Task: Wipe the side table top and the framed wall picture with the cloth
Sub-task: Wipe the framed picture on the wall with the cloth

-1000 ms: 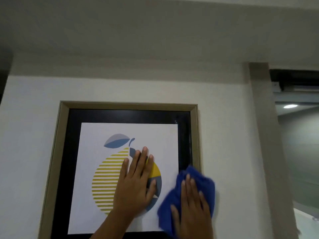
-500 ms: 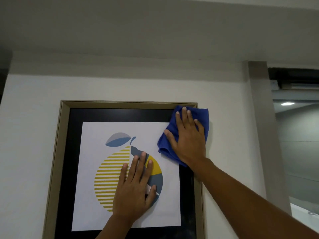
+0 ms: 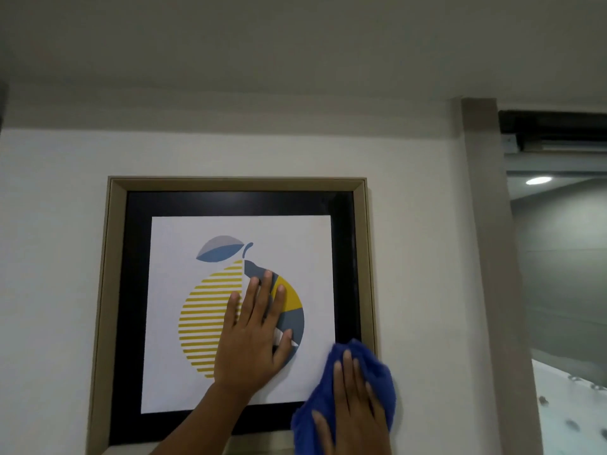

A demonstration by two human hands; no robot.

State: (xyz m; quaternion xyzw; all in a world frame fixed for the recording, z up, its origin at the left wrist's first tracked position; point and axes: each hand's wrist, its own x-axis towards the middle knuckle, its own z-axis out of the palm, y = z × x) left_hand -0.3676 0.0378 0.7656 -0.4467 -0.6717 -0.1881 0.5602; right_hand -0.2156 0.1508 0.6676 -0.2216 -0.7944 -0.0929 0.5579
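Note:
The framed wall picture (image 3: 116, 257) hangs on the white wall; it has a beige frame, a black mat and a print of a yellow-striped fruit. My left hand (image 3: 254, 336) lies flat on the glass over the fruit, fingers spread, holding nothing. My right hand (image 3: 353, 408) presses a blue cloth (image 3: 381, 379) against the picture's lower right corner, covering the frame edge there. The side table is out of view.
A grey-brown pillar (image 3: 486, 257) stands to the right of the picture. Beyond it is an opening with a ceiling light (image 3: 538, 180) and a grey wall. The ceiling runs across the top.
My right hand with the cloth has slid down the picture's right side from the upper right corner to the lower right corner. My left hand has stayed flat on the glass.

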